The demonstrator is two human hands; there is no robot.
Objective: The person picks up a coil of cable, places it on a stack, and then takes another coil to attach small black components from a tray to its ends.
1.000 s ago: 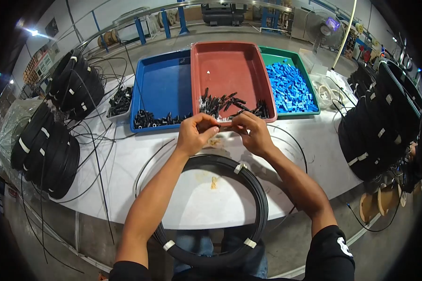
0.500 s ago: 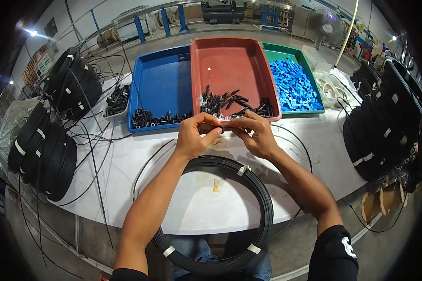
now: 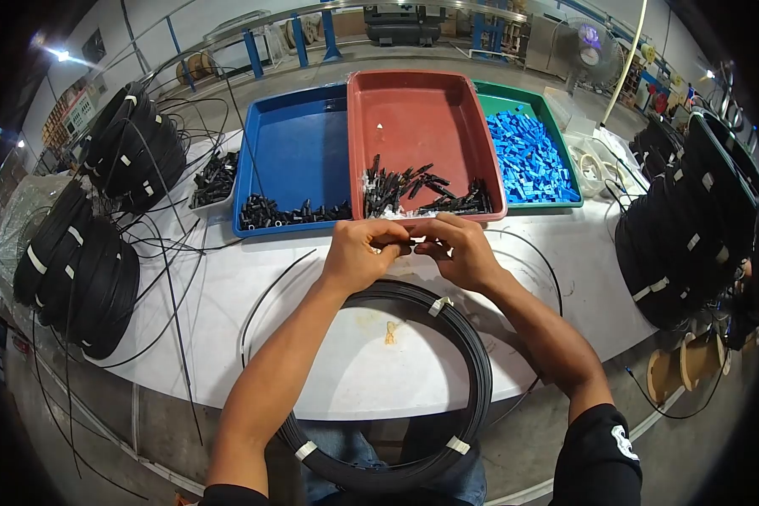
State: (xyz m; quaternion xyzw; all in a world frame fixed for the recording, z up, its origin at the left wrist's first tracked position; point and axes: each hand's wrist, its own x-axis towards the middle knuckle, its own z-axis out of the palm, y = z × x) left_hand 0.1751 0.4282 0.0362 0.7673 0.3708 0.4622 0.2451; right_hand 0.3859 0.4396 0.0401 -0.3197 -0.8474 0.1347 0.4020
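Note:
My left hand [image 3: 364,253] and my right hand [image 3: 455,251] meet just in front of the red tray, with fingertips pinched. Between them is a small dark piece [image 3: 412,244], mostly covered by the fingers, so its exact kind is hidden. A thin black cable [image 3: 538,250] curves up from the right and runs in behind my right hand. Below my forearms, a coil of black cable [image 3: 479,363] bound with white tape lies partly on the table and hangs over its front edge toward my lap.
A blue tray [image 3: 291,139] holds short black tubes, the red tray [image 3: 422,126] longer black connector parts, and a green tray [image 3: 575,190] blue clips. Stacked cable coils stand at left [image 3: 80,270] and right [image 3: 683,228]. Loose cables trail over the white table [image 3: 531,354].
Both hands have come slightly lower and nearer to me, and the fingers have shifted around the dark piece. A small gap now shows between the fingertips. The view has moved slightly.

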